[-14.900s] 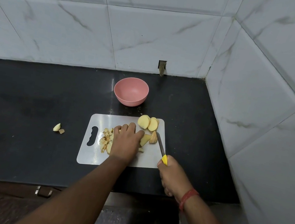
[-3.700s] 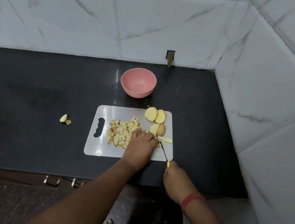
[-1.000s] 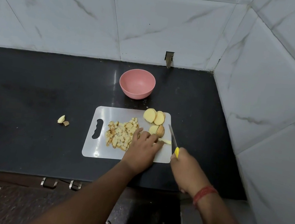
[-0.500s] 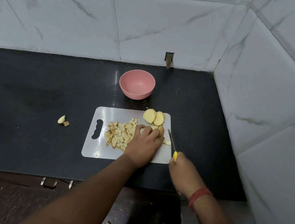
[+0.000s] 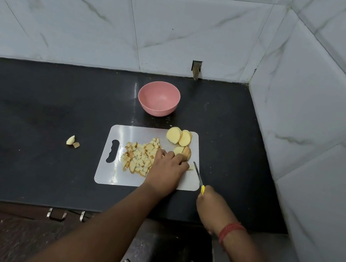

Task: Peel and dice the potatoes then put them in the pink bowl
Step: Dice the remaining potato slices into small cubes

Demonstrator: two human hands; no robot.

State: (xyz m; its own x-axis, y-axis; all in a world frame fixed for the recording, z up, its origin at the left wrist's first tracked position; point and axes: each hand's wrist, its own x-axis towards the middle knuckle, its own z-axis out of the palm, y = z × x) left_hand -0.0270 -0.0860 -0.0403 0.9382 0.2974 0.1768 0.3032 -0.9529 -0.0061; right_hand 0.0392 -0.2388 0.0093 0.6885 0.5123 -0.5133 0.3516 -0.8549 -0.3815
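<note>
On the black counter, the left hand presses curled fingers onto the potato piece on the cutting board, just left of the knife gripped in the right hand; pink bowl empty beyond.

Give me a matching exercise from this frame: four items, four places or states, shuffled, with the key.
Items:
1. pink bowl
2. diced potato pile
3. knife
4. two loose potato scraps

Places or states:
A. on the black counter, left of the cutting board
B. held in the right hand
C. empty, behind the board
D. on the board, beside the left hand

Pairs: 1-C, 2-D, 3-B, 4-A
</note>
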